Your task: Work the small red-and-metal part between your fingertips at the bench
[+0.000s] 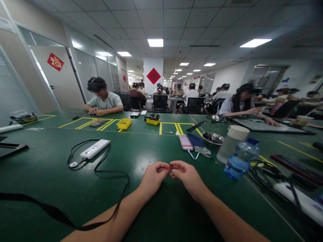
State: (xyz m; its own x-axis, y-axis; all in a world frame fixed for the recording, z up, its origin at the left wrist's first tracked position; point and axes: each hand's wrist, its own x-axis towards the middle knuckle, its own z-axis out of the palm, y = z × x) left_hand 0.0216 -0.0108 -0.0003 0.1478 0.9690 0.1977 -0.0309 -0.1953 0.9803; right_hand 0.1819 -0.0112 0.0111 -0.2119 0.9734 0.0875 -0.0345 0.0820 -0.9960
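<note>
My left hand (pixel 155 174) and my right hand (pixel 186 173) meet above the green table, fingertips almost touching. Between them is a tiny red-and-dark piece (pixel 171 168), pinched from both sides by thumbs and fingers. It is too small to tell its kind, and the fingertips cover part of it. Both hands are closed on it. A black strap (pixel 111 205) runs from the lower left across my left forearm and joins a white power bank (pixel 96 149) lying to the left of my hands.
A blue water bottle (pixel 241 159) and a pale tumbler (pixel 231 143) stand to the right, beside a metal bowl (pixel 212 144). Yellow trays (pixel 123 123) lie farther back. Cables and another white device (pixel 300 200) are at right. Two people sit across the table.
</note>
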